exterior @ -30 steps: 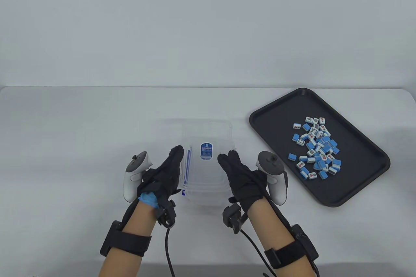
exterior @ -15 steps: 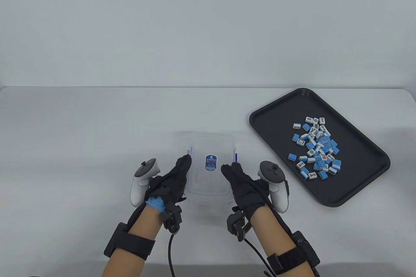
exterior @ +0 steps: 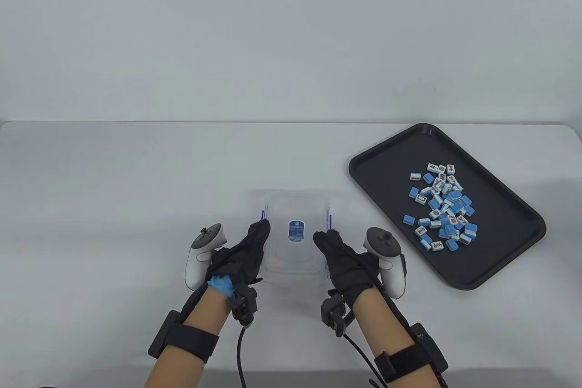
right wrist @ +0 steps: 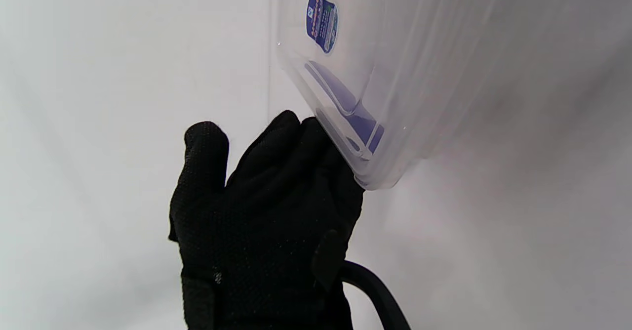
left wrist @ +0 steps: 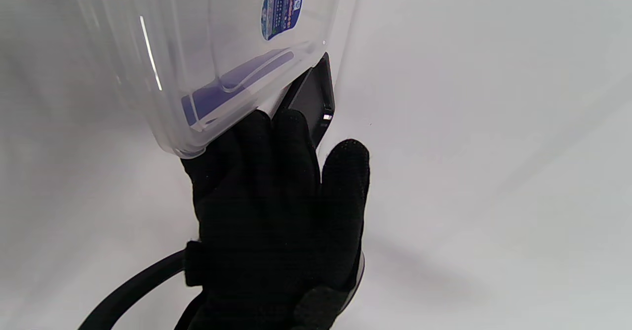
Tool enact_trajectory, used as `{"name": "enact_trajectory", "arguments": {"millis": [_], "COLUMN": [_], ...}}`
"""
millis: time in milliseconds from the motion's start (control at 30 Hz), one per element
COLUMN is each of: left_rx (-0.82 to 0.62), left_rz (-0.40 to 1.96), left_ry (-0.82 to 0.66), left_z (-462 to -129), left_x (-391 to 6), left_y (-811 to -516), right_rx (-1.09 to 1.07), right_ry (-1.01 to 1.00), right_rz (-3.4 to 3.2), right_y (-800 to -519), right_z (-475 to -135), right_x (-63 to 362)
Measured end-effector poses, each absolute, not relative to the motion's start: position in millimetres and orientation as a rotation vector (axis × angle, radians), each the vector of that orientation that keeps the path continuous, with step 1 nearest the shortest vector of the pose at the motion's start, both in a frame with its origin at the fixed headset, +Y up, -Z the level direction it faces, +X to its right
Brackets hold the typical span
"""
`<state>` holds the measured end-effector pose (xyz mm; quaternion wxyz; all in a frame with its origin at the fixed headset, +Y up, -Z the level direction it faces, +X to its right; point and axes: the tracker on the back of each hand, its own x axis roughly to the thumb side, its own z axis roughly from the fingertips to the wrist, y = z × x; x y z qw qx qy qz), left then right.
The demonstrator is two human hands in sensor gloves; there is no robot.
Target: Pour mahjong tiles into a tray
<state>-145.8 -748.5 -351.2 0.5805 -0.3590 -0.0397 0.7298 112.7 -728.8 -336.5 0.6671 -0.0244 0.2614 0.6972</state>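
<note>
Clear plastic box, lower centre of the table view, is empty; left hand and right hand press its opposite sides, steadying it. Tiles lie heaped in the black tray, right.

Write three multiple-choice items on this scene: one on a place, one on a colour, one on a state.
1. Where do the mahjong tiles lie?
A. in the clear container
B. on the black tray
C. on the bare table

2. What colour are the tile backs?
A. blue
B. green
C. red

3. What is in the clear container?
A. many tiles
B. no tiles
C. water

Answers:
1. B: the tiles sit heaped on the black tray, at the right of the table view.
2. A: the face-down tiles show blue.
3. B: between the left hand and the right hand, both wrist views show only its sticker.
</note>
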Motion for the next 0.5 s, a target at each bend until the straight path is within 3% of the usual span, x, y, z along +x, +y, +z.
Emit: {"name": "enact_trajectory", "arguments": {"millis": [100,267,500], "left_rx": [-0.749,-0.477,-0.59], "left_rz": [1.504,0.877,0.547], "left_ry": [-0.084,-0.129,-0.203], "left_z": [-350.1,-345.0,-340.6], "left_x": [-146.0,-134.4,-105.6], "left_y": [-738.3,-711.4,-722.8], "right_rx": [-0.111,-0.212,-0.295], "right_ry": [0.547,0.559,0.622], "right_rz": [1.706,1.976,2.154], "right_y": [-729.2,-735.2,-747.9], "right_z": [-337.4,-337.5,-339.0], "right_x": [116.7,117.7,115.0]}}
